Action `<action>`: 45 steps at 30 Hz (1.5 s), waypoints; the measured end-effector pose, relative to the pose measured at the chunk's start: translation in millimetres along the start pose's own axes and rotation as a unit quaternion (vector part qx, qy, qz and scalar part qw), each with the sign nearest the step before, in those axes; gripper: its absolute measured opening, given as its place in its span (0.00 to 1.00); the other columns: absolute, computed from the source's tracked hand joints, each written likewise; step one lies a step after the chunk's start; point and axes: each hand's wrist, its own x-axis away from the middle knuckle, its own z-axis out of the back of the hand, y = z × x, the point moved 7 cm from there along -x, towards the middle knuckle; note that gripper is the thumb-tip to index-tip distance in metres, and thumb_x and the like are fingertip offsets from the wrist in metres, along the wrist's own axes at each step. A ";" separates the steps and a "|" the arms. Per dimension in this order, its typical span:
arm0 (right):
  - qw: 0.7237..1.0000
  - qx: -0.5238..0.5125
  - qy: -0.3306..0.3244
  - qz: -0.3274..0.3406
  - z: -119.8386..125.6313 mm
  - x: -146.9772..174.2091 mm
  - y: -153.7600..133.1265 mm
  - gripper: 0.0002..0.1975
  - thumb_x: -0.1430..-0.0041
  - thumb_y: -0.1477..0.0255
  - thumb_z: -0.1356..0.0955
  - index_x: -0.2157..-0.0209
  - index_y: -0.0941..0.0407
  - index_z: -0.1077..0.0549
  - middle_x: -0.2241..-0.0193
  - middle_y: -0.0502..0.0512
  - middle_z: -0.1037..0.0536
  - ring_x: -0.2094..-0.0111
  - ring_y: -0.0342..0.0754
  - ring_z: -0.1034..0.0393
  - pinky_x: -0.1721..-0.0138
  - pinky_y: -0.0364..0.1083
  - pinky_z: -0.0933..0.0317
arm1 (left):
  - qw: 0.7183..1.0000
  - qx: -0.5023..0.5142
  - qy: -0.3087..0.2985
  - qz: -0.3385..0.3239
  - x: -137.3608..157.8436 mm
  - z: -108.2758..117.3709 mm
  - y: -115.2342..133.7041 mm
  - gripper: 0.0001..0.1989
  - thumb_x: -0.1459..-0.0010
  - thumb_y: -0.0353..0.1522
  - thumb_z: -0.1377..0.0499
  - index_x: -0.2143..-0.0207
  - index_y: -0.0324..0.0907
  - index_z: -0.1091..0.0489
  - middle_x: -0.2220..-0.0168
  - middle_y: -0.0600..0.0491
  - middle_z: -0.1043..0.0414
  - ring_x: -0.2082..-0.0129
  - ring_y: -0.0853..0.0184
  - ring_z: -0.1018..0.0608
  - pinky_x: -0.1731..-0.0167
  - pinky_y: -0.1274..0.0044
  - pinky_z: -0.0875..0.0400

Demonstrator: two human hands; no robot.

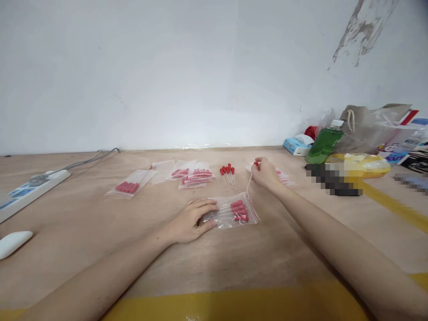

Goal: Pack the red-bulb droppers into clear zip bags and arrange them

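Note:
A clear zip bag [223,218] lies flat on the table, holding several droppers with red bulbs [240,211] at its right end. My left hand [194,219] grips the bag's left end between thumb and fingers. Up and to the right, my right hand [265,174] pinches a dropper by its red bulb [256,164]. The thin stem of this dropper [249,182] points down toward the bag's right edge; whether it touches cannot be made out. Several loose droppers [228,170] lie between my hands, farther back. Behind my right hand, another bag with red bulbs [284,177] is partly hidden.
Filled bags overlap in a pile [197,175] at the back, with another filled bag [129,185] left of it. A power strip [50,182] and a white mouse-like object [13,243] sit at left. At right stand a green bottle [324,145], a tissue pack [297,146] and bags.

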 end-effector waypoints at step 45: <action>0.918 -0.291 -0.262 0.067 -38.1 72.4 -0.9 0.13 0.56 0.64 0.31 0.70 0.58 0.27 0.72 0.52 0.23 0.71 0.44 0.31 0.65 0.46 0.36 | 1.000 0.014 0.016 -0.008 -1.1 1.8 2.0 0.23 0.41 0.38 0.48 0.44 0.43 0.45 0.47 0.47 0.39 0.48 0.60 0.35 0.49 0.67 0.39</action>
